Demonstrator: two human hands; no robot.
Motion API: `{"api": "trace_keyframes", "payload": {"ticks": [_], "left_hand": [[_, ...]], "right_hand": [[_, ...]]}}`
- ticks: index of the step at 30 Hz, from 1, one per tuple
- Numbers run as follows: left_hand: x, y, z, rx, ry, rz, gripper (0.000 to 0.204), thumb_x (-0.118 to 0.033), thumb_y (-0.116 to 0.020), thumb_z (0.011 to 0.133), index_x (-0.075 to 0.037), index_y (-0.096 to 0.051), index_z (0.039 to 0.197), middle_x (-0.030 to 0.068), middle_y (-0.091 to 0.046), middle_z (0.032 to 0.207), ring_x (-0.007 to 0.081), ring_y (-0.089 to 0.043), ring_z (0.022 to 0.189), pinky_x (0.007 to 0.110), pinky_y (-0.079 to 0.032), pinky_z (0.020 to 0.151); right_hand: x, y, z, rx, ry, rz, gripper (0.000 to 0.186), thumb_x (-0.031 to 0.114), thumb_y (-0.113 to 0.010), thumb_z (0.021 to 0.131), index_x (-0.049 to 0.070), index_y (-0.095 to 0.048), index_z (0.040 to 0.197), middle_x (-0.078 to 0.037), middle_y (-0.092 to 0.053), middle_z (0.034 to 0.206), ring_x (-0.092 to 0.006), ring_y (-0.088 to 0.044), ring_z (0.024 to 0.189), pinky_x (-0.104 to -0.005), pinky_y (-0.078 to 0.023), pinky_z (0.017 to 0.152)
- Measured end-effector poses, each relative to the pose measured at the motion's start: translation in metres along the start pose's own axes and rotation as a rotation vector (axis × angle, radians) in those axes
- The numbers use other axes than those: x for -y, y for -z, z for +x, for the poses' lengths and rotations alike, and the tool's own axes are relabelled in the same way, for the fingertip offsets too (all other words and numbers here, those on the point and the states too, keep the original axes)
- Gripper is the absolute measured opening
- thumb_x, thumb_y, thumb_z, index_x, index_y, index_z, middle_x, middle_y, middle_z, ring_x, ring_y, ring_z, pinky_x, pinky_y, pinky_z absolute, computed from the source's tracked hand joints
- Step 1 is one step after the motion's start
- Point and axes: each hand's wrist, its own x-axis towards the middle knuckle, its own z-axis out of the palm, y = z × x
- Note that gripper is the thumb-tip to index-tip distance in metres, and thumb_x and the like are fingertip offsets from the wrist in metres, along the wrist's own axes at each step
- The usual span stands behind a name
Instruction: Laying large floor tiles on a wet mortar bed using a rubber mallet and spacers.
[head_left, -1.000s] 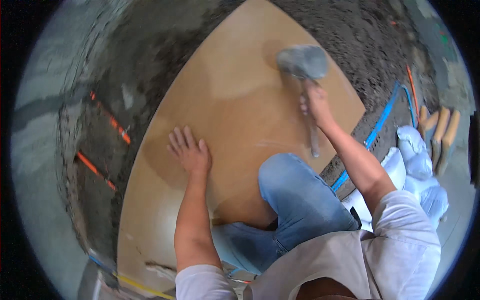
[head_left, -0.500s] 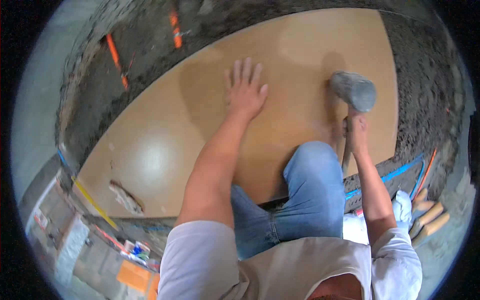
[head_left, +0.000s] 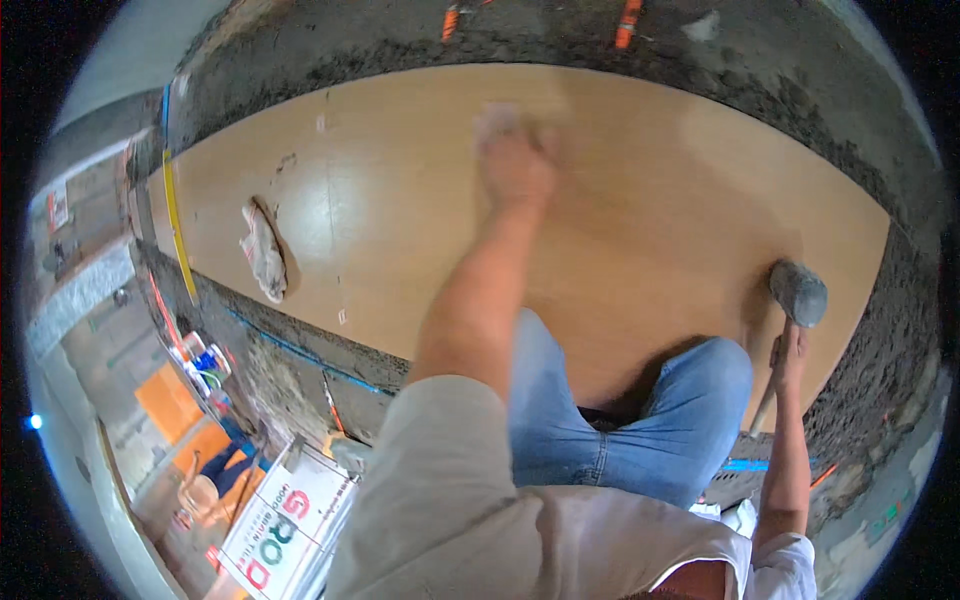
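While left grip [head_left: 520, 165] unclear in blur over tan surface [head_left: 650, 250], right grip [head_left: 789, 355] snug around mallet handle [head_left: 763, 407].

"Light?"
"Moderate, fairly even. From where I stand, pale glare on the tan surface [head_left: 620, 270], toward its left end. Small bright spot [head_left: 36, 422] well past that end. Main source: can't tell."
"Shadows?"
"Soft-edged. One just left of the mallet [head_left: 798, 293], near the surface's right edge; a darker one beside the right knee [head_left: 710, 375], at the near edge. Soil [head_left: 560, 40] past the far edge: dim."
"Blur?"
"Left hand [head_left: 515, 155] smeared, fingers unreadable. Right hand [head_left: 790, 355] clearer."
"Distortion?"
"Fisheye. Surface's far edge bows outward, view's corners black. Clutter beyond the left end: tilted, small, soft."
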Motion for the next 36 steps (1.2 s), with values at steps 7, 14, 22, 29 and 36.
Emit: {"api": "trace_keyframes", "payload": {"ticks": [7, 14, 22, 29, 36], "left_hand": [[0.220, 0.016, 0.050, -0.201, 0.508, 0.102, 0.072, -0.053, -0.035, 0.092, 0.001, -0.030, 0.139, 0.0237, -0.026, 0.147, 0.0390, -0.021, 0.137, 0.052, -0.017, 0.110], [0.255, 0.024, 0.070, -0.182, 0.596, 0.109, 0.070, -0.051, -0.034, 0.092, -0.001, -0.027, 0.142, 0.0221, -0.024, 0.148, 0.0364, -0.021, 0.137, 0.052, -0.016, 0.110], [0.263, 0.027, 0.069, -0.203, 0.560, 0.136, 0.064, -0.047, -0.035, 0.092, -0.006, -0.032, 0.141, 0.0223, -0.029, 0.146, 0.0368, -0.025, 0.135, 0.053, -0.017, 0.108], [0.256, 0.028, 0.068, -0.206, 0.579, 0.102, 0.062, -0.045, -0.036, 0.092, -0.006, -0.031, 0.141, 0.0232, -0.030, 0.144, 0.0377, -0.026, 0.134, 0.054, -0.016, 0.108], [0.273, 0.036, 0.033, -0.255, 0.450, 0.102, 0.063, -0.044, -0.037, 0.093, -0.004, -0.031, 0.141, 0.0262, -0.027, 0.145, 0.0412, -0.021, 0.136, 0.053, -0.013, 0.111]], "right_hand": [[0.046, -0.050, 0.010, 0.365, 0.205, -0.409, 0.019, 0.021, -0.051, 0.093, 0.003, -0.053, 0.087, -0.001, -0.049, 0.057, -0.0122, -0.047, 0.047, -0.0277, -0.039, 0.045], [0.152, -0.204, -0.049, 0.827, 0.842, -0.600, 0.026, 0.009, -0.051, 0.087, 0.000, -0.059, 0.109, -0.022, -0.064, 0.089, -0.0398, -0.063, 0.085, -0.0426, -0.050, 0.078], [0.166, -0.273, -0.066, 0.789, 0.926, -0.553, 0.033, 0.017, -0.056, 0.087, 0.003, -0.057, 0.116, -0.025, -0.063, 0.096, -0.0418, -0.062, 0.084, -0.0458, -0.051, 0.074], [0.134, -0.271, -0.060, 0.740, 0.847, -0.354, 0.037, 0.023, -0.055, 0.085, 0.004, -0.056, 0.117, -0.026, -0.063, 0.086, -0.0420, -0.062, 0.075, -0.0491, -0.051, 0.069], [0.114, -0.286, -0.060, 0.720, 0.789, -0.624, 0.036, 0.026, -0.053, 0.087, 0.002, -0.056, 0.113, -0.026, -0.062, 0.079, -0.0446, -0.060, 0.067, -0.0522, -0.049, 0.064]]}}
